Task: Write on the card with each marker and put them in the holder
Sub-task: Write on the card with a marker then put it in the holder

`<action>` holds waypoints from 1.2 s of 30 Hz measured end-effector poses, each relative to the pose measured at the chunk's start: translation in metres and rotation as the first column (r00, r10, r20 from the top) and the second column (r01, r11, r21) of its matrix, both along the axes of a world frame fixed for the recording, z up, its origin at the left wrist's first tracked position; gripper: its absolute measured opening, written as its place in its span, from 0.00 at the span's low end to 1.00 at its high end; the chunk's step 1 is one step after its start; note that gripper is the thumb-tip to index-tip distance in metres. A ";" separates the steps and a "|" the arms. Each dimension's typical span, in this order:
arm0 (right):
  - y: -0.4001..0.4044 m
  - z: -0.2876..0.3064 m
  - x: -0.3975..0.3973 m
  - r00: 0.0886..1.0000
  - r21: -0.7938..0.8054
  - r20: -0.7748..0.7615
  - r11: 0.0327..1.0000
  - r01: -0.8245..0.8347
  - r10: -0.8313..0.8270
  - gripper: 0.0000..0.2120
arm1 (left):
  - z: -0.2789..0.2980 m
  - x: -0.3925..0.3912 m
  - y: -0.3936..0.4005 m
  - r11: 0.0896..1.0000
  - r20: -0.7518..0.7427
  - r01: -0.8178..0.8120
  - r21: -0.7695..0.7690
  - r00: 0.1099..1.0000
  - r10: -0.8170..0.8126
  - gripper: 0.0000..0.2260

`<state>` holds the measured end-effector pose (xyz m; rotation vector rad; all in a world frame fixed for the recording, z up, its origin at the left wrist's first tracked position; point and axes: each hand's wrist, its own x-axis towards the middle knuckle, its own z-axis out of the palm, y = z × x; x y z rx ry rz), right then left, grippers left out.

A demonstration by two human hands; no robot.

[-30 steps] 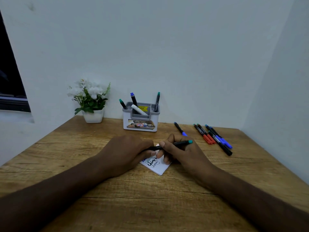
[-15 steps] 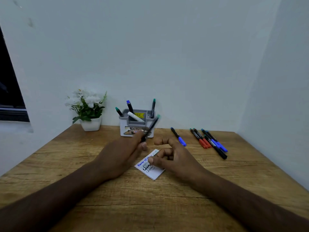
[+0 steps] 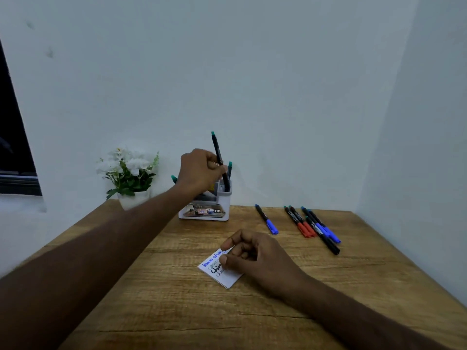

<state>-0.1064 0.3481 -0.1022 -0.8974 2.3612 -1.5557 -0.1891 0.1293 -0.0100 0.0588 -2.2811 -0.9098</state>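
The left arm [image 3: 101, 238] has swung out from over the card and now stretches across the table [image 3: 177, 311] to the holder [image 3: 206, 210] by the wall, carrying the green-ended marker [image 3: 219, 157] that lay level between both hands a second ago. The camera has dipped with it, so the table fills more of the view. The right hand [image 3: 255, 258] has let that marker go and stayed behind on the card [image 3: 222, 274].

By my reading this marker has done its writing (the card shows blue and black lines, though I cannot read them) and is being put away, its lower end already inside the holder's right compartment. A few markers already stand in the holder. Six loose markers [image 3: 310, 226] remain on the table to the right, one with a blue cap [image 3: 266, 219] apart from the rest, so a fair part of the task is left.

The left hand [image 3: 202, 170] hangs above the holder, knuckles up, fingers and thumb pinching the marker at mid-barrel; the marker stands nearly upright, its top tipped slightly left. It is not yet released.

The right hand rests on the card's far right part, fingers curled under. It seems to pin the card with thumb and forefinger, though whether it pinches the edge or only presses on it I cannot tell.
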 end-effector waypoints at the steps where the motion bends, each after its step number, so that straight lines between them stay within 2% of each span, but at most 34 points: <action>1: 0.000 -0.001 -0.001 1.000 -0.001 -0.001 1.000 -0.003 0.003 0.09 | -0.004 -0.005 0.001 0.999 0.036 -0.024 -0.034 0.999 0.025 0.08; 6: 0.000 -0.001 -0.002 1.000 0.012 -0.017 1.000 0.000 0.000 0.09 | -0.020 -0.016 -0.002 0.999 0.105 -0.038 -0.013 0.994 0.040 0.15; 9: 0.000 -0.002 -0.002 1.000 0.007 -0.022 1.000 -0.001 0.001 0.08 | -0.020 -0.013 -0.004 0.999 0.085 -0.040 -0.015 0.996 0.041 0.20; 11: 0.001 -0.002 -0.002 1.000 -0.005 -0.018 1.000 -0.011 0.011 0.08 | -0.018 -0.002 -0.005 0.997 -0.037 -0.032 -0.068 0.999 0.030 0.20; 13: 0.001 -0.002 -0.002 1.000 -0.002 -0.016 1.000 -0.010 0.010 0.08 | -0.018 0.021 -0.004 0.986 -0.209 -0.001 -0.165 0.977 -0.034 0.14; 14: 0.001 -0.003 -0.003 1.000 -0.001 -0.012 1.000 -0.010 0.010 0.08 | -0.020 0.037 -0.002 0.972 -0.248 0.038 -0.231 0.964 -0.097 0.10; 16: 0.001 -0.003 -0.004 1.000 0.002 -0.014 1.000 -0.018 0.018 0.07 | -0.035 0.069 0.002 0.911 -0.168 0.171 -0.375 0.954 -0.248 0.08; 18: 0.001 -0.004 -0.004 0.998 -0.005 -0.060 1.000 -0.014 0.014 0.05 | -0.063 0.099 0.005 0.836 0.041 0.345 -0.428 0.931 -0.364 0.10; 20: 0.001 -0.002 -0.003 0.984 -0.072 -0.167 0.996 0.049 -0.060 0.03 | -0.087 0.117 0.006 0.791 0.201 0.467 -0.396 0.884 -0.422 0.13; 21: 0.003 -0.001 -0.003 0.954 -0.100 -0.270 0.989 0.106 -0.129 0.03 | -0.096 0.120 0.006 0.778 0.241 0.495 -0.386 0.868 -0.433 0.15; 23: 0.008 0.001 -0.013 0.807 -0.090 -0.535 0.967 0.238 -0.248 0.04 | -0.101 0.119 0.008 0.768 0.255 0.495 -0.407 0.869 -0.424 0.17; 24: 0.012 0.002 -0.022 0.724 -0.040 -0.641 0.953 0.300 -0.255 0.07 | -0.099 0.118 0.011 0.766 0.248 0.483 -0.425 0.876 -0.415 0.19; 25: 0.015 0.002 -0.033 0.677 0.048 -0.698 0.929 0.366 -0.231 0.10 | -0.099 0.117 0.013 0.768 0.241 0.475 -0.430 0.880 -0.409 0.20; 27: 0.021 0.001 -0.048 0.725 0.294 -0.670 0.838 0.460 -0.162 0.18 | -0.102 0.115 0.016 0.792 0.232 0.473 -0.386 0.881 -0.413 0.24; 29: 0.026 0.000 -0.056 0.788 0.471 -0.606 0.751 0.464 -0.107 0.17 | -0.104 0.118 0.015 0.811 0.230 0.484 -0.329 0.874 -0.428 0.28; 31: 0.029 0.001 -0.056 0.793 0.506 -0.601 0.719 0.477 -0.103 0.14 | -0.102 0.121 0.015 0.821 0.220 0.496 -0.283 0.867 -0.448 0.29; 33: 0.030 0.006 -0.054 0.739 0.456 -0.655 0.698 0.552 -0.156 0.12 | -0.100 0.122 0.014 0.836 0.215 0.513 -0.194 0.854 -0.474 0.28; 36: 0.029 0.013 -0.051 0.729 0.445 -0.655 0.679 0.585 -0.199 0.04 | -0.099 0.124 0.014 0.851 0.225 0.519 -0.080 0.841 -0.492 0.29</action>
